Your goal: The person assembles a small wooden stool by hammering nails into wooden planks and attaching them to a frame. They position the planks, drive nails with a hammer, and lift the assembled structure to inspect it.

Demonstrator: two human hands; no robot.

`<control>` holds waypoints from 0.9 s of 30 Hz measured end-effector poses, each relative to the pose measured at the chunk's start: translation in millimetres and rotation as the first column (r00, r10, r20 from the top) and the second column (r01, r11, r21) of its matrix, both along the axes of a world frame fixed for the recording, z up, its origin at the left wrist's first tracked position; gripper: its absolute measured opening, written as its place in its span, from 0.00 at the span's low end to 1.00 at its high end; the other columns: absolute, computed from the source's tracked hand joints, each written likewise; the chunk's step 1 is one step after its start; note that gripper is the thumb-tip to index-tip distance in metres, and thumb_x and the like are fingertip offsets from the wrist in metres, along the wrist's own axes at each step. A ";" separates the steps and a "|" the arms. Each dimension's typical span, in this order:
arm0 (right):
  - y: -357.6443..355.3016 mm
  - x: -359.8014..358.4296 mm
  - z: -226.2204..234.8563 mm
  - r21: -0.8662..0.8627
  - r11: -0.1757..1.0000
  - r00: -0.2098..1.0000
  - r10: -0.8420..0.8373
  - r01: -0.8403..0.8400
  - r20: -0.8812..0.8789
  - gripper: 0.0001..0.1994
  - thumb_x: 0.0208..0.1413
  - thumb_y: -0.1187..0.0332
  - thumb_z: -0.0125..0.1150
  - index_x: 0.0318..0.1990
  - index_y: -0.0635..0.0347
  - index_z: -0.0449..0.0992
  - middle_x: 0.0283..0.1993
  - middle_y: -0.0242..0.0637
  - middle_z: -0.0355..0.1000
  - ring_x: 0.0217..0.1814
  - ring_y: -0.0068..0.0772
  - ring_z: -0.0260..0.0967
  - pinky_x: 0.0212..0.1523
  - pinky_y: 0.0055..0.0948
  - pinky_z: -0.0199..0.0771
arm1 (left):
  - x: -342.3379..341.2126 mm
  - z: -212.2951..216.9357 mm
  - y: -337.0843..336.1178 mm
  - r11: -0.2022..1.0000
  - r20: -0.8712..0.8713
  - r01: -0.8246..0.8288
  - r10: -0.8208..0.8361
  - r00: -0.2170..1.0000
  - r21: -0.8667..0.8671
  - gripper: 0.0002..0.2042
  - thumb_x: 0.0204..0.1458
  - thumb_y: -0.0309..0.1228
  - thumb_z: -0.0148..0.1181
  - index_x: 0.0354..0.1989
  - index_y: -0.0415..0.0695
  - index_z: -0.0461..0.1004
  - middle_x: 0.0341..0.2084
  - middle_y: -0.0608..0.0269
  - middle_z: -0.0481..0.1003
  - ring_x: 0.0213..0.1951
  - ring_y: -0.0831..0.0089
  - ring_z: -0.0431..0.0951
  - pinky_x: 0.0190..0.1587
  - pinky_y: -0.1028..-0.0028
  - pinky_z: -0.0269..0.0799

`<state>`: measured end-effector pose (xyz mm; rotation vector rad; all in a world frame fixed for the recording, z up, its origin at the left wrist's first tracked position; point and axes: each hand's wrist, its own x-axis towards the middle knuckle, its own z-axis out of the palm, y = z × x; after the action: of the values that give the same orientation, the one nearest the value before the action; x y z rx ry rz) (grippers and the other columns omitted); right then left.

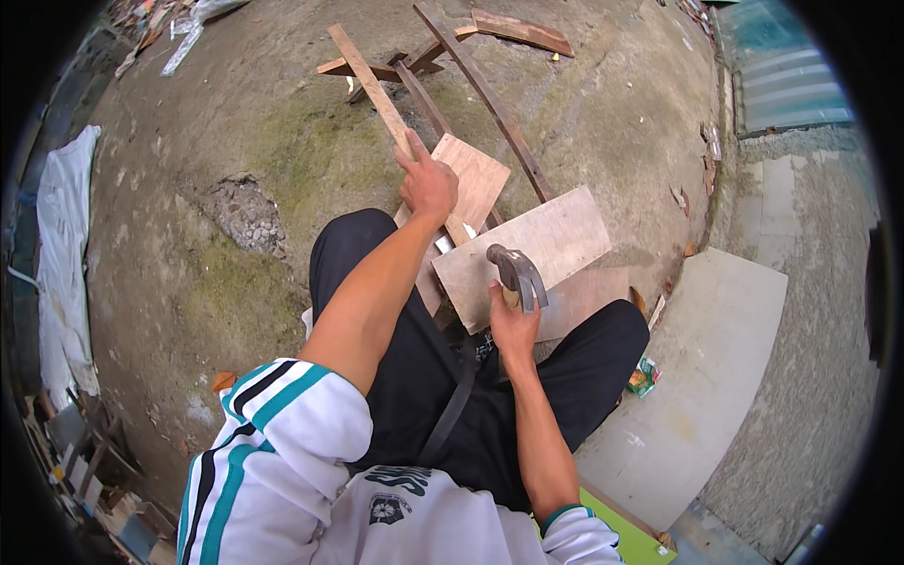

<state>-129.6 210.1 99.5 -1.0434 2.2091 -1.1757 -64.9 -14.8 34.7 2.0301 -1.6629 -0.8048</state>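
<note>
My right hand (514, 330) is wrapped round the handle of a claw hammer (520, 275), close under its head. The dark metal head is in front of a pale plywood rectangle (556, 235). Farther forward and to the left, my left hand (429, 185) grips a long light wooden strip (363, 73), with a finger reaching along it. The strip's near end meets the plywood rectangle, and its far end points away to the upper left. Beside my left hand, a browner plywood square (480, 169) lies against the strip. My palm hides part of the strip.
Long dark wooden sticks (490, 99) lie crossed on the rough concrete ground (188, 160). A short plank (523, 31) is at the far side. To my right leans a large pale board (702, 377), near a small crumpled wrapper (644, 377). White plastic sheeting (66, 254) hangs at left.
</note>
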 end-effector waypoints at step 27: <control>-9.6 27.5 11.1 0.222 0.949 0.633 -0.314 0.223 0.708 0.11 0.59 0.65 0.60 0.33 0.56 0.64 0.16 0.27 0.54 0.11 0.23 0.53 0.12 0.28 0.55 | 2.8 -10.8 2.1 0.997 -0.044 -0.040 0.037 0.998 -0.061 0.41 0.52 0.25 0.56 0.74 0.49 0.43 0.59 0.39 0.54 0.46 0.44 0.76 0.49 0.55 0.72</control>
<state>-102.1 200.5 110.6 -0.0931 1.7444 -1.2731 -62.1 -12.7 23.9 1.9834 -1.6007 -0.7687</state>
